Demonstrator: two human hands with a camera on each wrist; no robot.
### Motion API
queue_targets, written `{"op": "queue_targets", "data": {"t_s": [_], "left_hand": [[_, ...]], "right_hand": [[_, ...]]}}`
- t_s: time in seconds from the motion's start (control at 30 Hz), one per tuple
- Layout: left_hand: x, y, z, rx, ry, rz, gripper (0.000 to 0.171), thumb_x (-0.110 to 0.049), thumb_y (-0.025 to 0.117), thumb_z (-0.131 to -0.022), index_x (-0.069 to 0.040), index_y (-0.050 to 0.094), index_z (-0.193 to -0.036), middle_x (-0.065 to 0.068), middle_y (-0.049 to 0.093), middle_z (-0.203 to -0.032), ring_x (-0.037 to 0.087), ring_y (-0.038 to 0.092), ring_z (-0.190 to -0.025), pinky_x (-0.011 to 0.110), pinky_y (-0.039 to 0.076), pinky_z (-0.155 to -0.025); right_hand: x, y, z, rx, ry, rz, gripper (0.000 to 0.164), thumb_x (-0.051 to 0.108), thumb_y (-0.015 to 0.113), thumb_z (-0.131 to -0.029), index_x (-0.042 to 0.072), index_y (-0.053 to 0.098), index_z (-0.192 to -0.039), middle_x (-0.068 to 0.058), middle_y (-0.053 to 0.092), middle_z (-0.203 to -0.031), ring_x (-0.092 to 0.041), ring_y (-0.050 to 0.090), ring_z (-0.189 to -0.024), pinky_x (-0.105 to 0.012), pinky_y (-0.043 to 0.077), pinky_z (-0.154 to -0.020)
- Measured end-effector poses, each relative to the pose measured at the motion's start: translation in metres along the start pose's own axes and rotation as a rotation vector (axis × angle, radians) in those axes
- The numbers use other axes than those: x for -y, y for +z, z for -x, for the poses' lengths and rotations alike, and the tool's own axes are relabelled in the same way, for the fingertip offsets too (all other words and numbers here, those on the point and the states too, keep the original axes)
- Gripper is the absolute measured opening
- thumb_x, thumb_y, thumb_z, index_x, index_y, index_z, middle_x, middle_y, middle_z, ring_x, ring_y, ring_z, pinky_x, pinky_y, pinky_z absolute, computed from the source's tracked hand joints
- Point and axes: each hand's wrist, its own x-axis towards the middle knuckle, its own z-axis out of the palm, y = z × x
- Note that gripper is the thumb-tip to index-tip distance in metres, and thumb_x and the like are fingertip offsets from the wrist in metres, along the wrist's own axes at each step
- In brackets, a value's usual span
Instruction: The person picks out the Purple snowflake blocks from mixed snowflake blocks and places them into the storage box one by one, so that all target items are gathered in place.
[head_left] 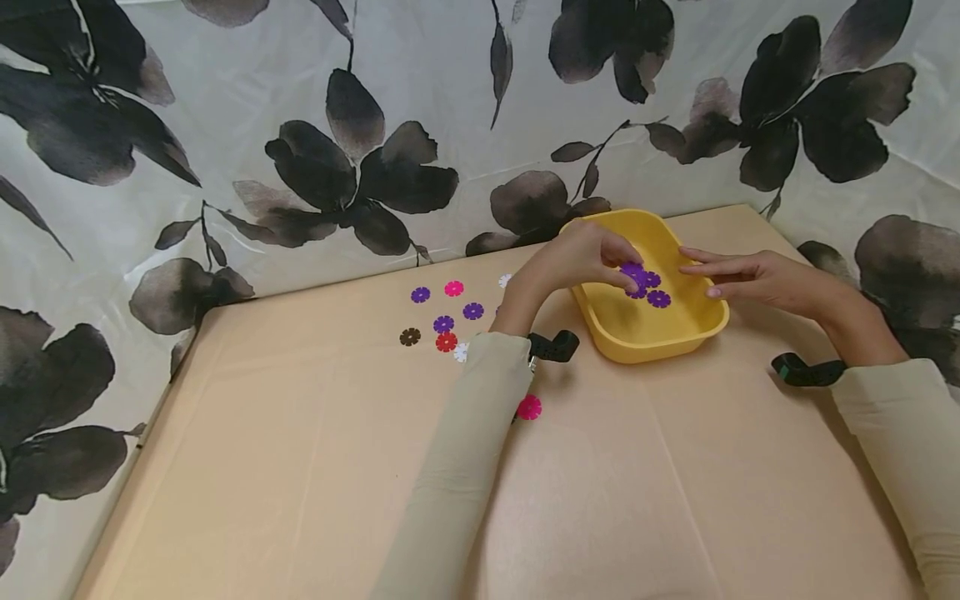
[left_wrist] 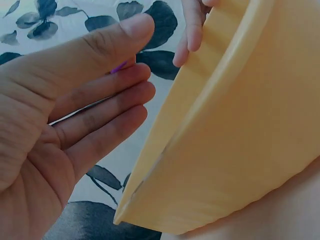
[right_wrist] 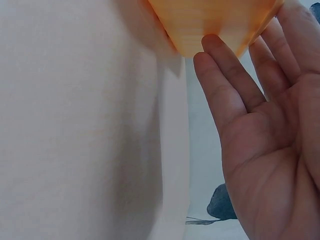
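Observation:
My left hand (head_left: 581, 254) reaches over the yellow tray (head_left: 622, 337), thumb and fingertips close together around purple flower-shaped discs (head_left: 632, 271). A sliver of purple disc (left_wrist: 119, 67) shows between thumb and index finger in the left wrist view; the fingers hide the rest. Just beyond the fingertips, another purple disc (head_left: 658, 298) appears over the tray's inside. On the tray's right side, my right hand (head_left: 772, 279) has its fingers extended, the tips at the rim. The right wrist view shows that hand's fingers (right_wrist: 220, 95) straight beside the tray wall (right_wrist: 195, 37).
Left of the tray, loose flower discs lie on the table (head_left: 300, 467): purple (head_left: 420, 295), pink (head_left: 453, 288), brown (head_left: 409, 337), red (head_left: 446, 342) and white (head_left: 461, 352). Another pink disc (head_left: 529, 407) lies beside the left sleeve (head_left: 465, 450). A floral cloth (head_left: 420, 50) hangs behind.

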Motion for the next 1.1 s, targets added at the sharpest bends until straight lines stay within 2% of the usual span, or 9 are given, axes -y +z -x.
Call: {"op": "queue_targets", "data": {"t_s": [0.03, 0.13, 0.17, 0.27, 0.47, 0.53, 0.63, 0.77, 1.1], "left_hand": [[0.001, 0.000, -0.001, -0.004, -0.009, -0.006, 0.044, -0.035, 0.082, -0.087, -0.013, 0.075, -0.124, -0.002, 0.076, -0.113, 0.008, 0.063, -0.100, 0.012, 0.049, -0.087], [0.008, -0.001, -0.006, -0.012, -0.035, -0.010, 0.043, -0.034, 0.081, -0.088, -0.013, 0.074, -0.125, -0.001, 0.076, -0.115, 0.007, 0.065, -0.102, 0.011, 0.049, -0.088], [0.010, -0.002, -0.009, -0.014, -0.043, -0.009, 0.043, -0.034, 0.081, -0.088, -0.013, 0.074, -0.125, -0.001, 0.075, -0.116, 0.006, 0.066, -0.102, 0.011, 0.050, -0.089], [0.021, -0.003, -0.017, -0.028, -0.068, 0.012, 0.043, -0.035, 0.082, -0.086, -0.014, 0.075, -0.123, -0.003, 0.076, -0.115, 0.004, 0.068, -0.102, 0.011, 0.051, -0.088], [0.038, -0.001, -0.029, -0.064, -0.125, 0.052, 0.040, -0.034, 0.084, -0.084, -0.013, 0.077, -0.119, -0.001, 0.076, -0.112, 0.004, 0.068, -0.099, 0.011, 0.051, -0.086], [0.042, -0.001, -0.031, -0.065, -0.156, 0.066, 0.041, -0.035, 0.084, -0.084, -0.014, 0.077, -0.119, -0.002, 0.076, -0.111, 0.004, 0.068, -0.099, 0.010, 0.051, -0.086], [0.045, -0.001, -0.035, -0.068, -0.180, 0.084, 0.040, -0.034, 0.084, -0.084, -0.015, 0.078, -0.119, -0.004, 0.077, -0.108, 0.004, 0.068, -0.099, 0.010, 0.051, -0.085], [0.045, -0.002, -0.039, -0.062, -0.184, 0.107, 0.039, -0.033, 0.083, -0.085, -0.014, 0.078, -0.118, -0.004, 0.077, -0.107, 0.003, 0.068, -0.099, 0.011, 0.052, -0.085], [0.039, -0.001, -0.050, 0.015, -0.261, 0.069, 0.038, -0.030, 0.085, -0.082, -0.014, 0.078, -0.116, -0.004, 0.076, -0.109, 0.005, 0.068, -0.099, 0.011, 0.052, -0.085]], "right_hand": [[0.000, 0.000, 0.000, -0.001, 0.003, -0.003, 0.046, 0.017, 0.064, -0.101, 0.012, 0.056, -0.146, 0.012, 0.030, -0.165, -0.006, 0.021, -0.152, -0.029, 0.034, -0.117], [0.001, 0.001, 0.000, -0.005, 0.015, 0.000, 0.047, 0.018, 0.064, -0.101, 0.013, 0.055, -0.147, 0.014, 0.029, -0.165, -0.009, 0.020, -0.153, -0.031, 0.034, -0.117], [0.001, 0.001, 0.000, -0.005, 0.015, -0.003, 0.047, 0.018, 0.064, -0.101, 0.013, 0.055, -0.147, 0.013, 0.029, -0.165, -0.008, 0.020, -0.153, -0.038, 0.033, -0.119], [0.000, 0.001, 0.000, -0.006, 0.020, 0.016, 0.047, 0.019, 0.064, -0.101, 0.013, 0.055, -0.147, 0.014, 0.029, -0.165, -0.004, 0.021, -0.152, -0.013, 0.035, -0.106], [0.000, -0.001, 0.000, -0.009, 0.020, 0.025, 0.047, 0.020, 0.066, -0.101, 0.012, 0.056, -0.146, 0.016, 0.031, -0.164, -0.002, 0.022, -0.151, -0.007, 0.035, -0.099], [0.000, -0.001, -0.001, -0.007, 0.020, 0.028, 0.047, 0.019, 0.066, -0.101, 0.012, 0.056, -0.146, 0.016, 0.030, -0.164, -0.003, 0.022, -0.152, -0.014, 0.036, -0.104], [0.000, -0.001, -0.001, -0.005, 0.027, 0.013, 0.047, 0.019, 0.066, -0.100, 0.012, 0.056, -0.146, 0.016, 0.030, -0.164, -0.007, 0.020, -0.153, -0.039, 0.034, -0.117], [-0.001, -0.001, 0.000, -0.010, 0.030, -0.019, 0.047, 0.018, 0.067, -0.100, 0.011, 0.056, -0.146, 0.016, 0.030, -0.164, -0.011, 0.018, -0.155, -0.071, 0.026, -0.112], [-0.002, 0.000, -0.003, -0.007, 0.025, -0.015, 0.047, 0.017, 0.067, -0.100, 0.011, 0.056, -0.145, 0.016, 0.031, -0.164, -0.005, 0.020, -0.153, -0.070, 0.027, -0.112]]}}
